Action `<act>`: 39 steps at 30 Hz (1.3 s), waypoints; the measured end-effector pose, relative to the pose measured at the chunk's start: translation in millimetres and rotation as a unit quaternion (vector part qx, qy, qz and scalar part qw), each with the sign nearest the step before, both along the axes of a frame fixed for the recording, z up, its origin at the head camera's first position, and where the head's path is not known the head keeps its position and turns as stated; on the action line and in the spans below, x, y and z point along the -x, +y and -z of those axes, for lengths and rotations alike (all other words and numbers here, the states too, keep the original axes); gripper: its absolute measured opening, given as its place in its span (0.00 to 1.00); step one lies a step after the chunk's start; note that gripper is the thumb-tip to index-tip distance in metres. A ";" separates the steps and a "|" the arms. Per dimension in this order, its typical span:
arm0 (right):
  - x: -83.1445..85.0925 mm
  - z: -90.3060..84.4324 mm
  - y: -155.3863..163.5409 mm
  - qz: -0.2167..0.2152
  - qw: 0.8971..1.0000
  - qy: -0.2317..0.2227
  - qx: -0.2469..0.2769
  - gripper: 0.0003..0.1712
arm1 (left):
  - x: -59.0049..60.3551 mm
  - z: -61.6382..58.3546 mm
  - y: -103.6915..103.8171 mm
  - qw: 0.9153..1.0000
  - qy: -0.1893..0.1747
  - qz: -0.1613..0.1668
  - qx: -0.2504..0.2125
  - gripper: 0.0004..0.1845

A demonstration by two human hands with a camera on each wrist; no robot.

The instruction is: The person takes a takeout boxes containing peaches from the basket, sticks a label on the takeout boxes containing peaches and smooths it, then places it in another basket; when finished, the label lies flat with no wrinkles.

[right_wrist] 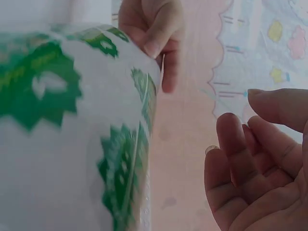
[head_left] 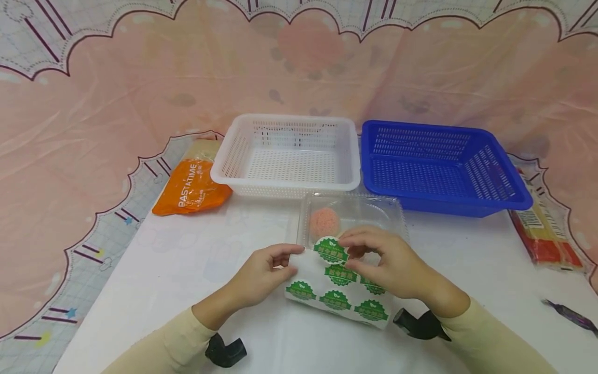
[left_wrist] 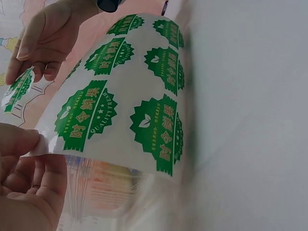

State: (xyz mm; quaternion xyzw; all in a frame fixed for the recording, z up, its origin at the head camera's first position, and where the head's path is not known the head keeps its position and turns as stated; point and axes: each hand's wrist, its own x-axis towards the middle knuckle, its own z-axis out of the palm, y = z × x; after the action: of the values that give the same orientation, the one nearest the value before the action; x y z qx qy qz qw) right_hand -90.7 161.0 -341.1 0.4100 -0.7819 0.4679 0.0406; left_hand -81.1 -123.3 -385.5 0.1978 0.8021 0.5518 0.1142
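A white sheet of green round stickers [head_left: 310,267] lies bent over the near part of a clear plastic box [head_left: 374,205]. My left hand [head_left: 263,275] pinches the sheet's left edge between thumb and fingers, as the left wrist view also shows. At the fingertips of my right hand [head_left: 397,262] is one loose round green sticker [head_left: 330,250], held just above the sheet. In the left wrist view that sticker [left_wrist: 19,90] hangs tilted, apart from the sheet. Inside the box a pink, rough-textured round thing [head_left: 324,222] shows through; the sheet hides the box's near half.
Behind the box stand a white basket [head_left: 285,187] and a blue basket [head_left: 444,204]. An orange pasta bag [head_left: 193,182] lies at the left. To the right are a red and yellow packet [head_left: 546,228] and a dark slim pen-like tool [head_left: 572,314].
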 end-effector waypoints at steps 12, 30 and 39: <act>18.5 -3.4 14.0 0.081 0.996 -0.021 -0.026 0.20 | 7.2 -11.9 -13.8 1.000 0.003 -0.019 0.022 0.17; 41.6 1.4 22.7 0.161 0.978 -0.089 -0.094 0.14 | 20.4 -18.1 -35.9 0.998 -0.027 -0.053 0.017 0.20; 51.6 7.8 25.2 0.175 0.973 -0.097 -0.116 0.12 | 27.3 -9.0 -48.1 0.996 -0.027 -0.077 0.031 0.21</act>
State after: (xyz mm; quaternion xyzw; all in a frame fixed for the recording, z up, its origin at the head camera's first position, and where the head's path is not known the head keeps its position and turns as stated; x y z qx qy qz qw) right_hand -142.3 186.2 -348.8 0.2216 -0.8906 0.3972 -0.0023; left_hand -108.4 -171.4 -376.5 0.1163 0.8281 0.5394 0.0991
